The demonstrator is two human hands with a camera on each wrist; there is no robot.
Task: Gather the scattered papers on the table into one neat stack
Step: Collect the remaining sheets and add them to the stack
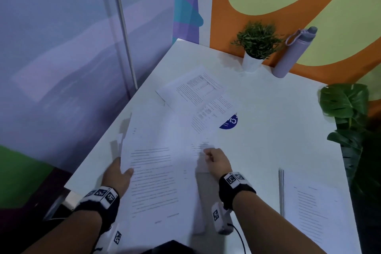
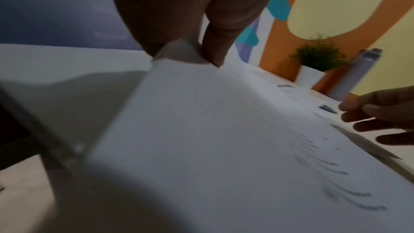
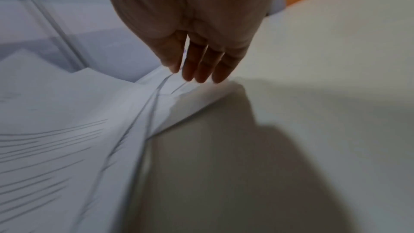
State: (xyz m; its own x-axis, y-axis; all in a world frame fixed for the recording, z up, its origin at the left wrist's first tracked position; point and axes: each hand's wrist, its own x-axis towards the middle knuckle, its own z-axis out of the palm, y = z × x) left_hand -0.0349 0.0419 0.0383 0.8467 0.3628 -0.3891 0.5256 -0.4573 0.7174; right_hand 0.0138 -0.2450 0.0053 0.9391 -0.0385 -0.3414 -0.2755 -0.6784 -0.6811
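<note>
Several white printed sheets (image 1: 156,173) lie overlapping in the near middle of the white table (image 1: 268,121), partly lifted. My left hand (image 1: 123,169) pinches their left edge, thumb on top and fingers underneath; the left wrist view shows that pinch (image 2: 186,56) close up. My right hand (image 1: 208,154) holds the right edge, and in the right wrist view (image 3: 181,72) the thumb and fingers nip several sheet edges (image 3: 161,95). Two more printed sheets (image 1: 195,88) lie overlapped farther back. A single sheet (image 1: 315,212) lies at the near right.
A small potted plant (image 1: 253,47) and a lilac bottle (image 1: 294,53) stand at the table's far edge by the painted wall. Big green leaves (image 1: 346,109) hang at the right edge. A round blue sticker (image 1: 228,122) shows beside the far sheets.
</note>
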